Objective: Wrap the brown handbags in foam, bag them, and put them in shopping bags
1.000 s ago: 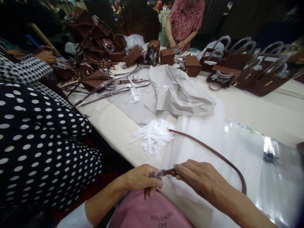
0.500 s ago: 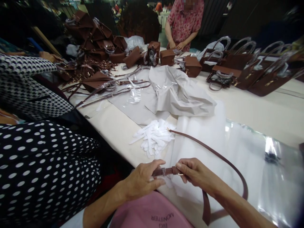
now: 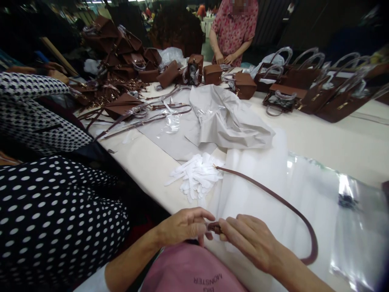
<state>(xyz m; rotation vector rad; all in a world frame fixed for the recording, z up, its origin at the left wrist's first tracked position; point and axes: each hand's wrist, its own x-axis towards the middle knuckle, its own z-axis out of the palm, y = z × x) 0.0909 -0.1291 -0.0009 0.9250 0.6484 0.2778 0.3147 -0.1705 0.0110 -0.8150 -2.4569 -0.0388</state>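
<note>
A long brown bag strap (image 3: 273,194) curves over the white sheet, its far end with a small metal clasp resting by a heap of white paper strips (image 3: 197,176). The strap's near end is between my two hands, close to the table's front edge. My right hand (image 3: 247,239) is closed around that end, fingers pressed together over most of it. From the left, my left hand (image 3: 185,227) pinches the tip of the same end, with its thumb and fingers curled. Where the buckle sits is mostly hidden by my fingers.
Crumpled grey sheeting (image 3: 231,117) lies mid-table. Brown handbags (image 3: 337,97) stand at the right, more are piled (image 3: 121,48) at the back left. Clear plastic sheets (image 3: 358,235) lie at the right. A person in polka dots (image 3: 60,202) is close on the left; another (image 3: 234,32) stands across.
My hands have drawn closer together. My right hand has turned over the strap end, covering the buckle, and my left fingers have closed in. The strap's hanging loop has gone from sight below.
</note>
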